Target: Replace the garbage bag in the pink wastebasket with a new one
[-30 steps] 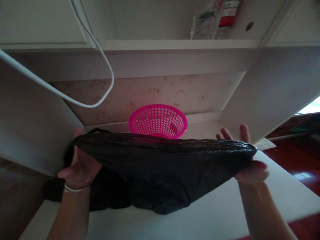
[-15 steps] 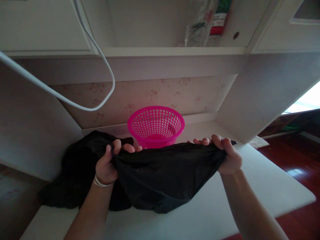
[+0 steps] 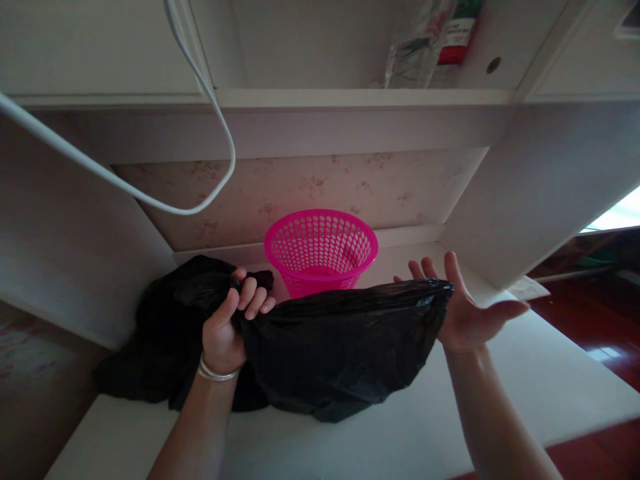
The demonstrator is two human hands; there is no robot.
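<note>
1. The left hand [image 3: 225,340] is gripping a black bag [image 3: 340,360].
2. The right hand [image 3: 467,317] is holding its fingers spread at the bag's end.
3. Between them, the bag is sagging before a pink basket [image 3: 295,286] on the surface [image 3: 525,387].

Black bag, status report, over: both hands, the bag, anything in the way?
Left hand closed on black bag. Right hand spread open at its right end. Bag stretched between them, hiding lower part of pink basket behind.

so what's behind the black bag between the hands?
The pink basket stands behind it, rim and inner mesh visible; floral wallpaper farther back. The bag hides the basket's lower front and part of the right hand.
</note>
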